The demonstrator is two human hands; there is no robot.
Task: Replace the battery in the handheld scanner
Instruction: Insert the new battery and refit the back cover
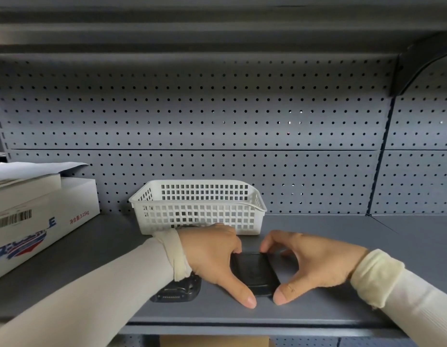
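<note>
The black handheld scanner lies flat on the grey shelf, back side up, between both hands. My left hand grips its left edge, thumb at the near corner and fingers at the far end. My right hand holds its right edge, thumb at the near corner, fingertips on the far corner. A black cover-like part lies on the shelf under my left wrist, partly hidden. I cannot make out a battery.
A white plastic basket stands just behind the hands against the pegboard back wall. White cardboard boxes sit at the left. The shelf's front edge runs just below the hands.
</note>
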